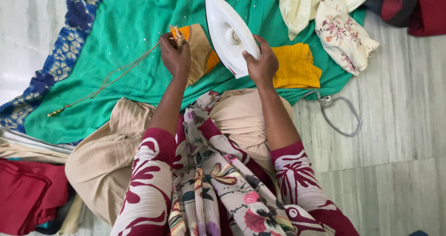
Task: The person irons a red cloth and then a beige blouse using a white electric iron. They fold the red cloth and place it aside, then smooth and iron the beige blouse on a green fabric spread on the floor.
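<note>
Head view: one white iron, held by right hand; left hand pinches orange blouse at 12 o'clock; one mustard cloth.

A floral cloth and cream fabric lie beside red folded clothes.

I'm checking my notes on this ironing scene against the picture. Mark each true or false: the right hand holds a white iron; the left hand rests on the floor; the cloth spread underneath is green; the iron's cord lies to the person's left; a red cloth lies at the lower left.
1. The right hand holds a white iron. True.
2. The left hand rests on the floor. False: it pinches the orange garment.
3. The spread cloth is green. True.
4. The grey cord lies to the person's left. False: it lies to the right.
5. A red cloth lies at the lower left. True.
</note>
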